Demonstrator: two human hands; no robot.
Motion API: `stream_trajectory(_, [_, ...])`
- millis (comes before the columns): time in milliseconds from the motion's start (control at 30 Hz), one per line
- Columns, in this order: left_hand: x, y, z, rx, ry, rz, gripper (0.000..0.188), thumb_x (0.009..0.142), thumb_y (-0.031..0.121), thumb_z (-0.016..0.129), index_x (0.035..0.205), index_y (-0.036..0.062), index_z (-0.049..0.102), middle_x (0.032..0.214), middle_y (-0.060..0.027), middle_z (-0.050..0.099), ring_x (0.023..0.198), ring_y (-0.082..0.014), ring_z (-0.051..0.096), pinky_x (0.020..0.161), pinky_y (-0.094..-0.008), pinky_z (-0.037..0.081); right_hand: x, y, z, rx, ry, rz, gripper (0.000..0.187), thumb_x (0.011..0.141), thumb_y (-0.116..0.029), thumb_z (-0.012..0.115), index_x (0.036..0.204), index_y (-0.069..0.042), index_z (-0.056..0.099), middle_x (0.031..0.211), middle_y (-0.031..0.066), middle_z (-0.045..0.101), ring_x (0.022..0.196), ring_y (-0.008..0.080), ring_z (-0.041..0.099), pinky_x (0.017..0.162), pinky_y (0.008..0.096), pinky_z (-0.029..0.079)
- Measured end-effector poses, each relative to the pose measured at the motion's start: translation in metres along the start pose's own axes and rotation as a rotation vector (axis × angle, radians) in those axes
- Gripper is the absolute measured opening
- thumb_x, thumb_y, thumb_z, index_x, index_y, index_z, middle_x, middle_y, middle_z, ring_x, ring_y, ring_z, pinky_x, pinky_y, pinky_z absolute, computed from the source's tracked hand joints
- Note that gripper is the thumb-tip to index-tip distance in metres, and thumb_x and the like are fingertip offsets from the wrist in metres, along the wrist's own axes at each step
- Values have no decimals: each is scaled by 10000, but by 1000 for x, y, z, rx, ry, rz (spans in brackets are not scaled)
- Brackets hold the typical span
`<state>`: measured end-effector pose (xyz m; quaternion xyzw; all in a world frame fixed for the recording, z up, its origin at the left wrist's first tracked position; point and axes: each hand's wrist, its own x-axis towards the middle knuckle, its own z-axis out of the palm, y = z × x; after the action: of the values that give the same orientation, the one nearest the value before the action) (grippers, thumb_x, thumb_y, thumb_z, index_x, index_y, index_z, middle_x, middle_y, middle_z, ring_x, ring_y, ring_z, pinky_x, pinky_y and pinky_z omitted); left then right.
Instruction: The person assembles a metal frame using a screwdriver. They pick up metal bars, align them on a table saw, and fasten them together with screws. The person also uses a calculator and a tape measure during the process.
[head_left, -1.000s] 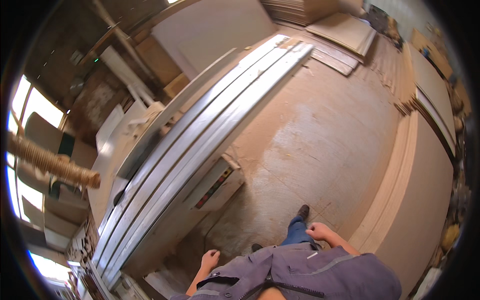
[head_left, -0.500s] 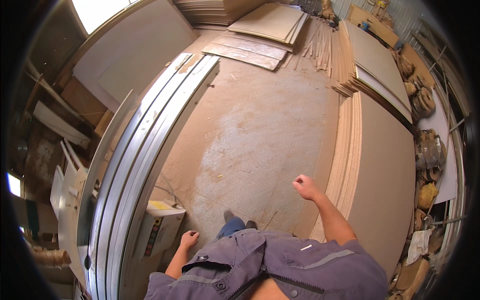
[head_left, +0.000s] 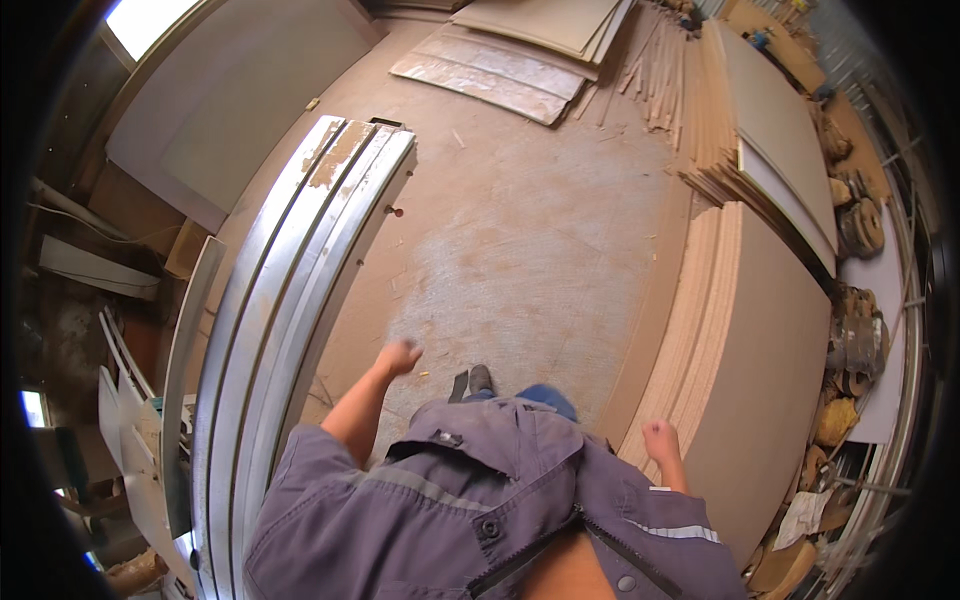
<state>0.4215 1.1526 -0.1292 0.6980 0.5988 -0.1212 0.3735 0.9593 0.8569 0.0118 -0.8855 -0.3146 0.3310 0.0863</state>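
Observation:
My left hand [head_left: 400, 356], a little smeared by motion, is held forward over the floor with its fingers curled in and nothing seen in it. It is nearest the long metal machine table [head_left: 265, 290] on the left but apart from it. Lower and closer to my body, my right hand [head_left: 659, 440] makes a loose fist that looks empty. Behind it in the picture are thick chipboard sheets [head_left: 765, 350] stacked on the right; whether it touches their edge I cannot tell.
Dusty concrete floor [head_left: 530, 250] runs ahead between the machine and the stacks. More boards [head_left: 500, 75] lie at the far end, with thin wood strips [head_left: 650, 75] beside them. Another board stack [head_left: 775, 130] stands far right. Rollers and clutter [head_left: 860, 330] line the right wall.
My left hand has swung forward and up, while my right hand has drawn back toward my body. My feet have shifted, and the machine and board stacks sit nearer.

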Motion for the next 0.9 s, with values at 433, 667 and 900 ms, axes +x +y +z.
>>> stream_trajectory(433, [184, 192, -292, -411, 678, 237, 326, 876, 183, 673, 1168, 43, 635, 1098, -154, 671, 1004, -283, 658, 864, -375, 521, 280, -158, -39, -287, -426, -282, 294, 863, -284, 625, 929, 0, 661, 929, 207, 685, 885, 332, 665, 775, 429, 514])
stream_trajectory(667, [245, 124, -395, -288, 1034, -133, 365, 834, 193, 697, 1152, 24, 636, 1131, -199, 637, 1073, -349, 608, 959, -412, 478, 530, -524, -183, -177, 57, -817, 268, 893, -224, 619, 995, 24, 617, 929, 194, 671, 859, 298, 650, 767, 395, 509])
stream_trajectory(900, [291, 16, -450, -126, 1206, -646, 520, 843, 424, 678, 1197, 50, 611, 1218, -159, 584, 1140, -338, 557, 986, -439, 443, 593, -781, -127, -32, -226, -1130, 149, 950, -147, 588, 1007, -13, 616, 799, 38, 608, 702, 112, 558, 655, 267, 469])
